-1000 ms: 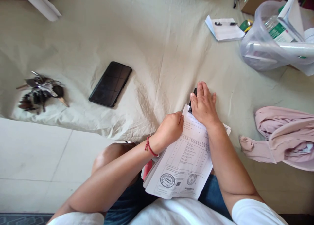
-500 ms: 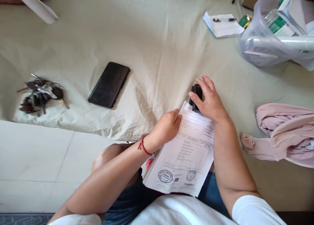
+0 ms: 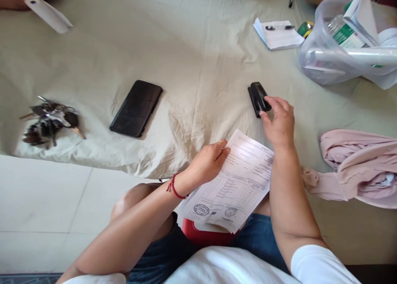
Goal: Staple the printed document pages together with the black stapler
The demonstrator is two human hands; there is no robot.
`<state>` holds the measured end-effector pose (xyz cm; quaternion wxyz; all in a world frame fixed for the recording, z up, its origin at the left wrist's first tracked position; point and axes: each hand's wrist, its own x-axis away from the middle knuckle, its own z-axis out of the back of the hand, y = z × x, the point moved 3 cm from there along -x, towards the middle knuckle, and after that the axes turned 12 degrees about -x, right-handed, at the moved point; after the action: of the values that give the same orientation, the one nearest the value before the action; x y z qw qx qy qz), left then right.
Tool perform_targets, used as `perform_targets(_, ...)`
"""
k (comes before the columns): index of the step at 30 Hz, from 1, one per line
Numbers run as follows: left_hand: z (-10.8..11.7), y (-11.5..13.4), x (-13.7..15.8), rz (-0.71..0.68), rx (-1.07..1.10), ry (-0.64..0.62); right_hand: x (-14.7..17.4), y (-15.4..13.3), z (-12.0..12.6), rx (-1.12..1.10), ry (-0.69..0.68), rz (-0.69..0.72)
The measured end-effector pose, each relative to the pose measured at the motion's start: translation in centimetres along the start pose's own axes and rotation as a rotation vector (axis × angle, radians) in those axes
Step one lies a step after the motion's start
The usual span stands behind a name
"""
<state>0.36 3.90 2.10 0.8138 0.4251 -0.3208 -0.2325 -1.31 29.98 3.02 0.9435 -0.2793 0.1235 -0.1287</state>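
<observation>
My left hand (image 3: 209,162) is closed on the left edge of a stack of printed paper sheets (image 3: 245,176), thumb on top. The top sheet bears a table and two round ink stamps near its lower edge. My right hand (image 3: 281,120) is beyond the papers' upper right corner, with thumb and fingers around the near right end of a small black stapler (image 3: 258,96). The stapler is at the cloth, apart from the sheets. Part of the stack's left edge is hidden by my left hand and forearm.
A black phone (image 3: 136,108) and a bunch of keys (image 3: 54,120) lie left on the cloth-covered table (image 3: 186,48). A white roll (image 3: 48,14) is at the back left. Notepaper (image 3: 282,35), a plastic tub (image 3: 322,60) and pink cloth (image 3: 350,151) are on the right.
My right hand has moved the stapler up and away from the papers' top edge. The sheets have tilted and shifted slightly, uncovering something red below them.
</observation>
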Motion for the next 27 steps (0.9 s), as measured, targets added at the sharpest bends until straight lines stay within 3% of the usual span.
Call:
perform_targets(2, 0.5, -0.1, 0.2, -0.015, 0.067, -0.012, -0.2, 1.0, 0.8, -0.069, 0.099, -0.023)
perform_targets(5, 2.0, -0.5, 0.4, -0.013, 0.233, 0.033, 0.1, 2.0, 2.2, -0.389, 0.188, -0.123)
perform_targets(8, 3.5, -1.6, 0.2, 0.038, 0.485, 0.136, 0.8, 2.0, 2.6, -0.649, 0.197, -0.283)
perform_targets(11, 4.5, -2.9, -0.4, 0.078, 0.682, 0.242, 1.3, 1.4, 1.8, -0.773, 0.198, -0.382)
perform_targets(16, 5.2, -4.6, -1.6, 0.154, 0.743, 0.439, 2.0, 0.5, -0.7, -0.889, -0.012, -0.493)
perform_targets(22, 5.8, -5.3, -2.5, 0.167, 0.734, 0.591, 3.1, -1.1, -2.2, -0.904, -0.278, -0.455)
perform_targets(27, 5.6, -5.4, -3.0, 0.158, 0.783, 0.629, 3.2, -1.1, -2.7, -0.959, -0.219, -0.426)
